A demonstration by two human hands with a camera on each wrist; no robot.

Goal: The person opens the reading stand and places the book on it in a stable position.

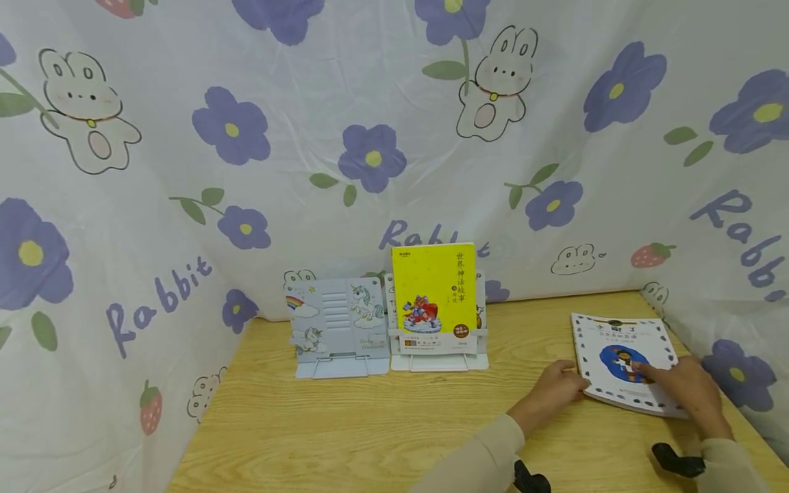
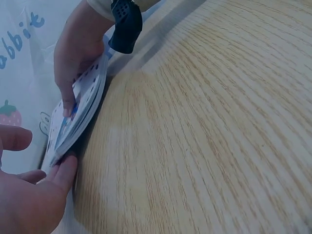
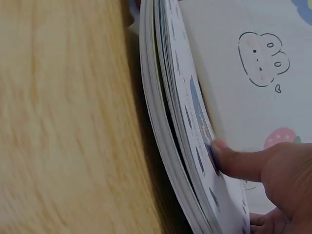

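A white picture book [image 1: 625,397] with a blue oval picture and a border of dark marks is at the table's right side. My right hand [image 1: 693,394] grips its right side, thumb pressed on the cover [image 3: 229,195] and the other fingers mostly hidden beyond the edge. My left hand [image 1: 555,387] is at the book's lower left corner. In the left wrist view, the left hand's fingertips [image 2: 68,168] touch the book's edge from below, while the thumb stands apart from the cover. Layered page edges [image 3: 163,107] bow in a curve in the right wrist view.
Two book stands are at the table's back: a pale unicorn-print stand [image 1: 335,322] on the left and a white stand [image 1: 403,363] beside it, holding a yellow book [image 1: 431,281] upright. Behind the wooden table [image 1: 345,431] hangs a rabbit-and-flower print cloth [image 1: 296,89], also along both sides.
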